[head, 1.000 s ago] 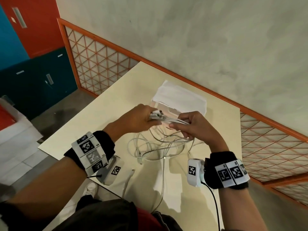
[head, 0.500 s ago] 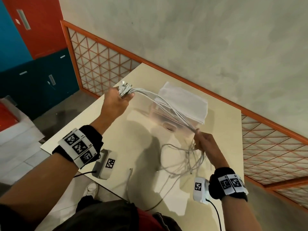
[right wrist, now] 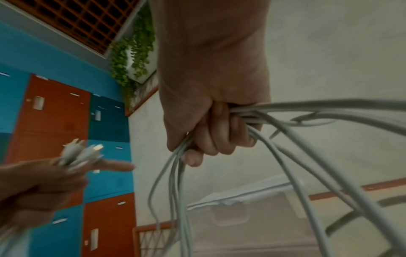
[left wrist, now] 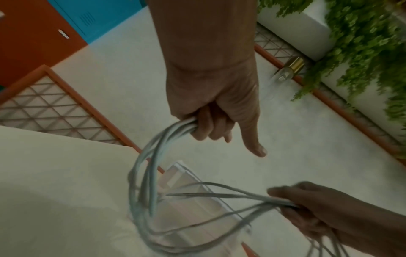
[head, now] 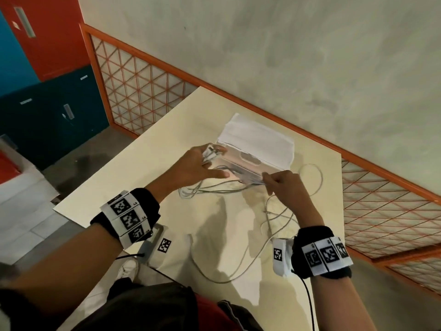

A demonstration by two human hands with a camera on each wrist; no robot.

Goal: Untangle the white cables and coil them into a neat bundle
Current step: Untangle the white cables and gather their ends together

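Several white cables (head: 214,187) hang in a loose loop between my two hands above the cream table (head: 148,168). My left hand (head: 200,163) grips one end of the bunch, and the connectors (head: 211,149) stick out past its fingers. In the left wrist view the left hand (left wrist: 211,121) is curled round the cables (left wrist: 151,165) with the index finger (left wrist: 252,144) pointing out. My right hand (head: 284,185) grips the same bunch farther along. In the right wrist view its fingers (right wrist: 215,135) close round the strands (right wrist: 307,111). The loose tails (head: 274,220) trail over the table toward my body.
A clear plastic box with a white lid (head: 257,142) stands just behind my hands. An orange lattice railing (head: 381,211) borders the table at the back and right. The table's left edge (head: 95,187) drops to the floor. A small glass bottle (left wrist: 287,69) sits by the railing.
My left hand, which was raised up and to the left with the cables stretched taut, has come back down near the right hand. The cables now sag in a loop.
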